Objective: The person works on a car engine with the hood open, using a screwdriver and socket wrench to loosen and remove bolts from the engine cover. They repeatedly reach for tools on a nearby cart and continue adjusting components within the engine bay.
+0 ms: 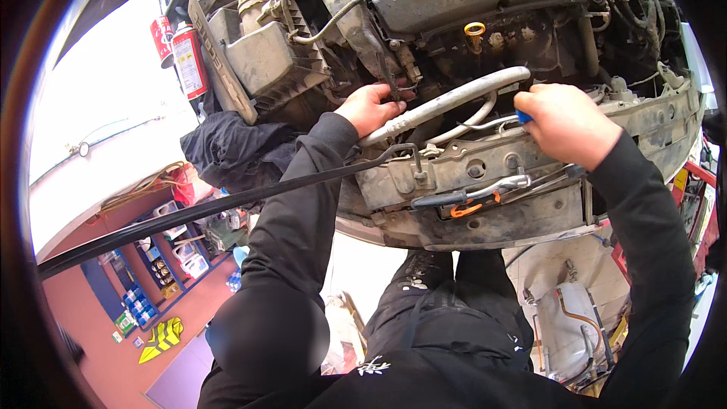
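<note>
Over the front of an open engine bay, both of my arms reach forward in black sleeves. My left hand (372,110) is at the near end of a thick grey metal pipe (454,98), fingers bent around something dark and hidden below the engine. My right hand (572,123) is closed in a fist beside the pipe's far right end. A small blue handle end (523,116) pokes out from its fingers; the remainder of that tool is covered. On the front crossmember (477,170) lie a ratchet wrench (469,193) and an orange-handled tool (473,206).
A black hood prop rod (227,201) slants across the left side to the crossmember. Dark cloth (235,153) drapes beside the air filter box (261,53). Spray cans (188,60) stand at upper left. A yellow dipstick ring (475,29) sticks up from the engine.
</note>
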A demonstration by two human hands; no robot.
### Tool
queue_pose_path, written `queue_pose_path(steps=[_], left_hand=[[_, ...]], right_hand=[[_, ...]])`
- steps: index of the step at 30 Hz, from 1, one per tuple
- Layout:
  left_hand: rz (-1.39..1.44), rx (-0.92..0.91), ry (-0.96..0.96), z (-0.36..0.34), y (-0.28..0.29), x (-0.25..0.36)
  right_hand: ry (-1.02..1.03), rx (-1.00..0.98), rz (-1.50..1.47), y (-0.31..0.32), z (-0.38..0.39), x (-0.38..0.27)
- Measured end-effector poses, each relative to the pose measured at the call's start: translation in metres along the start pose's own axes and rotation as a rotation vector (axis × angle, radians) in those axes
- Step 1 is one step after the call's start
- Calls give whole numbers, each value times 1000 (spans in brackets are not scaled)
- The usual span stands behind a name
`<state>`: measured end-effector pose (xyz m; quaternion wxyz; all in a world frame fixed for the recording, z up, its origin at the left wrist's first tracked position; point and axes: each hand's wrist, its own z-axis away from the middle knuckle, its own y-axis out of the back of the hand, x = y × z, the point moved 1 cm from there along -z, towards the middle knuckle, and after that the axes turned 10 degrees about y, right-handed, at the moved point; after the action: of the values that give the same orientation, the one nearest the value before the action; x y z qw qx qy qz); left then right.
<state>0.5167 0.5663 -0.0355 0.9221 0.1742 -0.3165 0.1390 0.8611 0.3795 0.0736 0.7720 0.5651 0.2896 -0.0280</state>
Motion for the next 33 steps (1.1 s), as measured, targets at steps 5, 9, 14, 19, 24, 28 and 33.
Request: queue_pose_path(steps=[5,9,14,19,24,28,33], left_hand=[[285,-26,126,-4,-6,30],[283,35,283,-16,-14,41],[511,-9,310,-18,-18,41],[688,-37,330,-14,-21,38],[785,-84,336,-11,-21,40],[832,-85,339,-15,-21,40],[930,-156,306,-22,-22,36]], right_hand=[[-7,184,-166,23,21,8],[-87,272,-161,-3,24,5],[-88,418,-78,-18,15,-7],[-13,383,76,7,-27,-3],[156,247,168,22,-77,2],[79,141,224,23,-87,-1],[43,145,203,22,-85,-2]])
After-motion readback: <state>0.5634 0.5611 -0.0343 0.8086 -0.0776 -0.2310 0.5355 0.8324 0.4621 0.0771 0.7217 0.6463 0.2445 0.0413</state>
